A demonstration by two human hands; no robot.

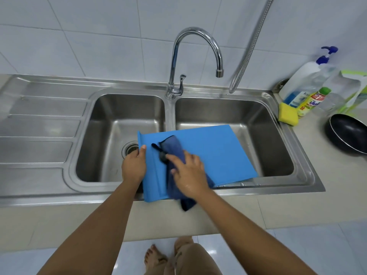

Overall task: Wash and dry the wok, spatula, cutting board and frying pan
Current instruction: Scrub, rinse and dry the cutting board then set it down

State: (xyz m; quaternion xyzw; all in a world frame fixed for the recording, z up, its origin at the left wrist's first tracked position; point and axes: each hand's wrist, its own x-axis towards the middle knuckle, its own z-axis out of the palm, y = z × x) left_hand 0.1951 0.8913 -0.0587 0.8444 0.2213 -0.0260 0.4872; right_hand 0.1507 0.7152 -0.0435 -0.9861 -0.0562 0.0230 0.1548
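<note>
Under right fingers (175, 158): cloth (173, 147), cutting board (215, 153)

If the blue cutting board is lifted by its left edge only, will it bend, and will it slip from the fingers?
Probably stiff: the cutting board bridges the sink flat, without sagging. It looks thin, so likely light. The right hand glistens wet, so the plastic may be slippery; the raised lip by the left hand should help.
</note>
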